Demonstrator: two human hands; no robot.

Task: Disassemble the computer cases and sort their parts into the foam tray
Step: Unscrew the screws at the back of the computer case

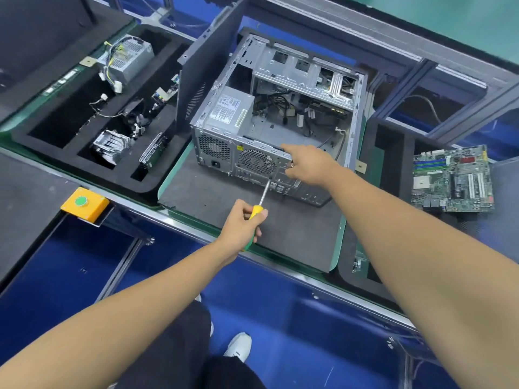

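An open grey computer case [261, 71] lies on its side on a dark mat, its back panel facing me. A silver power supply [229, 109] and loose cables sit inside it. My left hand [241, 227] grips a yellow-and-green screwdriver [259, 204], whose tip touches the back panel below the fan grille. My right hand [307, 164] holds the case's rear top edge, index finger stretched along the rim. A black foam tray [84, 169] at the left holds a power supply [130, 58], a heatsink [111, 146], a drive [154, 151] and cables.
A removed side panel [207, 60] stands upright between the tray and the case. A green motherboard [452, 181] lies on a second black foam tray [390, 153] at the right. A yellow box with a green button [84, 203] sits on the bench's front rail.
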